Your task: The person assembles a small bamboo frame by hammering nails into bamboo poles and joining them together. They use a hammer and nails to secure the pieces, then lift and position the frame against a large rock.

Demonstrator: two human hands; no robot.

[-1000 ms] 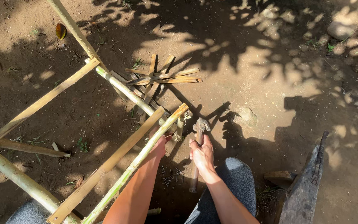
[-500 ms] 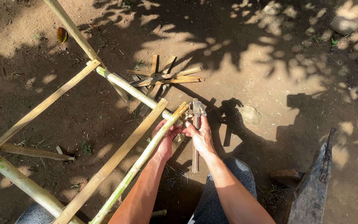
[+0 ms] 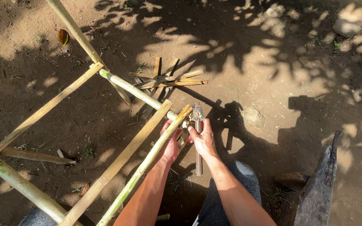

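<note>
Both our hands met at the bamboo frame's joint: our right hand had its fingers clamped on the hammer near its head, while our left hand gripped the green pole just beside it.

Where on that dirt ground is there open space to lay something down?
Bare dirt lies right of the hammer, around the small stone, up to the rocks. Also the upper left, beyond the bamboo frame. It is crowded at the split sticks and where both hands meet.
</note>
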